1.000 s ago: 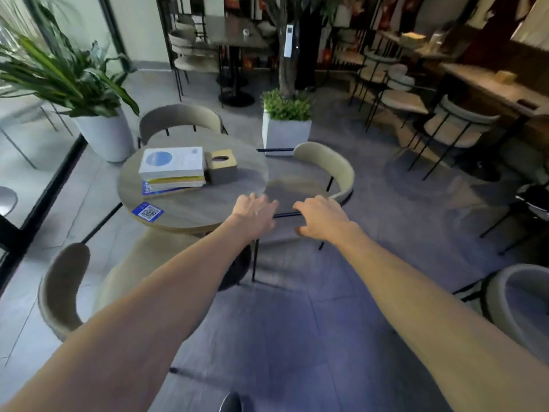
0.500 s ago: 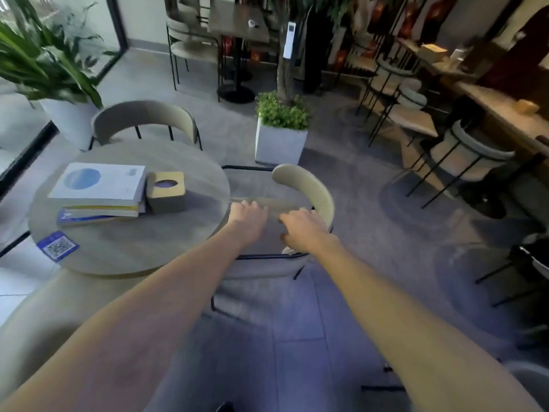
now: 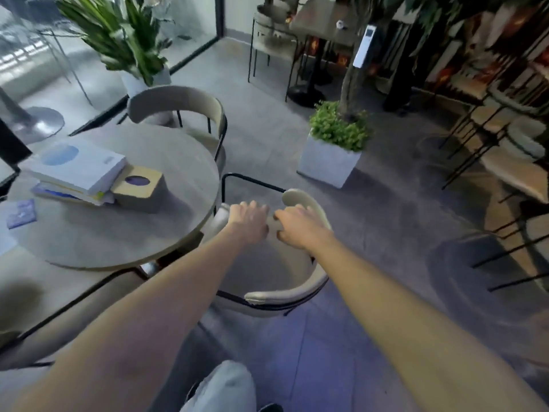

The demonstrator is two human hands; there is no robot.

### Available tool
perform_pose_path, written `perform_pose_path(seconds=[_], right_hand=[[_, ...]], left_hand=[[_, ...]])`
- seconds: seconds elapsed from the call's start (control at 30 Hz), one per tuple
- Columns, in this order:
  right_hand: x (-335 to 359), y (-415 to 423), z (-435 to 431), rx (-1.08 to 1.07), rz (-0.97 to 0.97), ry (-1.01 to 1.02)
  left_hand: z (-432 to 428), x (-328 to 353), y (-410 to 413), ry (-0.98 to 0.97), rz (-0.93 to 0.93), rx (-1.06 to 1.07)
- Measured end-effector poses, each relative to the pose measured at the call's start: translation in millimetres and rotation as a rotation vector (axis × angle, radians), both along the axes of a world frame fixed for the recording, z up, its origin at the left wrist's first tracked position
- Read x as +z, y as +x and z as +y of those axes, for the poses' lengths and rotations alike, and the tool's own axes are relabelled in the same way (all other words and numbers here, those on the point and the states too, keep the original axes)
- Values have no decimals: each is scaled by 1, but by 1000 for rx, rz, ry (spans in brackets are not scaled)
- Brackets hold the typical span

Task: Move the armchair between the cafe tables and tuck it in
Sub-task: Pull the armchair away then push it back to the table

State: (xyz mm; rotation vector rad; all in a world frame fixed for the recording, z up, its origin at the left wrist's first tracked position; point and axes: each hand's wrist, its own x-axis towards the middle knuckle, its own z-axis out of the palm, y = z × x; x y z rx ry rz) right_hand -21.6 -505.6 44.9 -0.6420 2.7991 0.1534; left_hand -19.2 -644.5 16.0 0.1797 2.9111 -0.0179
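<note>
Both arms are reaching forward to the middle of the frame, where the armchair (image 3: 285, 294) is standing on the grey floor just right of the round surface (image 3: 118, 239). Whether its black metal frame is touching the rim of that surface cannot be told through the blur. The chair's beige padded back is curving from the centre round to the lower right.

The left hand (image 3: 248, 221) is lying over the upper edge of the padded back, its fingers hooking down over it, so this grip is grasping the armchair. The right hand (image 3: 300, 227) is sitting just beside it on the same edge, its fingers and thumb wrapping the padding, so this grip is also grasping the chair. The two hands are nearly touching.

On the left part of the surface a stack of books (image 3: 74, 171) is lying with a wooden tissue box (image 3: 139, 185) touching its right side, and a blue card (image 3: 22, 212) is lying near the left edge of the frame. A second chair (image 3: 178, 105) is standing at the far side of the surface. A leafy plant (image 3: 124, 34) is rising at the upper left, and a white planter (image 3: 326, 165) with a small green shrub is sitting right of centre. A knee (image 3: 222, 388) in light trousers is showing at the bottom.
</note>
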Motion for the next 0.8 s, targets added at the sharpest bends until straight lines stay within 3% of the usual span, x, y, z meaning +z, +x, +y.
perform_pose_path(seconds=[0.4, 0.8], right_hand=[[-21, -151, 4, 408, -5, 53], [-46, -209, 23, 844, -7, 43]], left_hand=[[3, -32, -96, 5, -6, 372], [71, -48, -92, -14, 29, 747]])
